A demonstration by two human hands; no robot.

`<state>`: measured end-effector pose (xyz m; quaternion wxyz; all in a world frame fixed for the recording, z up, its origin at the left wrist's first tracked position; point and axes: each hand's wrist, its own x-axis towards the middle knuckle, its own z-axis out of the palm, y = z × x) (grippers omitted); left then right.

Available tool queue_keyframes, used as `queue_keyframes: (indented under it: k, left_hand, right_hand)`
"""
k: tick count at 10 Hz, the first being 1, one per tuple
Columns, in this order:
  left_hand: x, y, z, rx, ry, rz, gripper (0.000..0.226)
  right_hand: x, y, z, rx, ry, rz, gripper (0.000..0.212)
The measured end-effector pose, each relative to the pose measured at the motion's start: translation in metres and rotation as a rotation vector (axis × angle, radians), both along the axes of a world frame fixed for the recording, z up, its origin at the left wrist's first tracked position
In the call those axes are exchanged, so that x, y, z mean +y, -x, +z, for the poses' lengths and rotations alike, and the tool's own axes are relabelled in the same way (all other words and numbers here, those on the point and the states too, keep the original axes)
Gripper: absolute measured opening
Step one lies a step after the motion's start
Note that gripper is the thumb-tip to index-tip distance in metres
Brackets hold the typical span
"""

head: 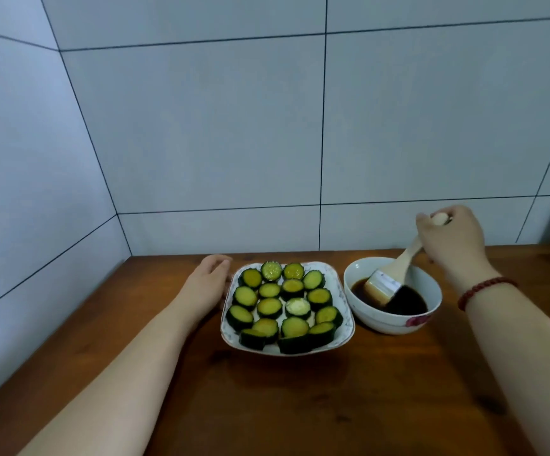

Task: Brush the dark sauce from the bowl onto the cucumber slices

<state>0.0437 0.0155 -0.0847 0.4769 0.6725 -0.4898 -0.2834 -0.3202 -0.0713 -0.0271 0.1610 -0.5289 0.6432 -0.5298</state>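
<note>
Several cucumber slices (pixel 268 307) lie flat on a white square plate (pixel 344 337) in the middle of the wooden table. Most slices look yellow-brown with sauce; one slice (pixel 297 307) is pale. Right of the plate stands a white bowl (pixel 431 291) holding dark sauce (pixel 410 302). My right hand (pixel 453 240) grips the top of a wooden brush (pixel 398 268), whose bristles dip into the sauce. My left hand (pixel 209 284) rests against the plate's left edge, fingers loosely extended.
The brown wooden table (pixel 300 406) fills the foreground. White tiled walls (pixel 201 143) rise close behind and to the left, forming a corner. A red bead bracelet (pixel 484 289) sits on my right wrist.
</note>
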Motion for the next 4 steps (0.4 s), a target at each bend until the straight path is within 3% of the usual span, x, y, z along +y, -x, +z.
queue_keyframes:
  k: [1, 3, 4]
  left_hand:
    - [-0.003, -0.001, -0.001, 0.223, 0.010, 0.046, 0.023]
    - [-0.020, -0.003, 0.011, 0.516, -0.162, 0.099, 0.017]
    - [-0.020, -0.008, 0.025, 0.452, -0.295, 0.073, 0.014]
  right_hand:
    - [-0.004, 0.005, -0.006, -0.001, -0.084, 0.035, 0.023]
    - [-0.003, 0.001, -0.006, 0.042, -0.083, 0.047, 0.046]
    - [0.006, -0.003, -0.003, 0.166, 0.041, -0.054, 0.044]
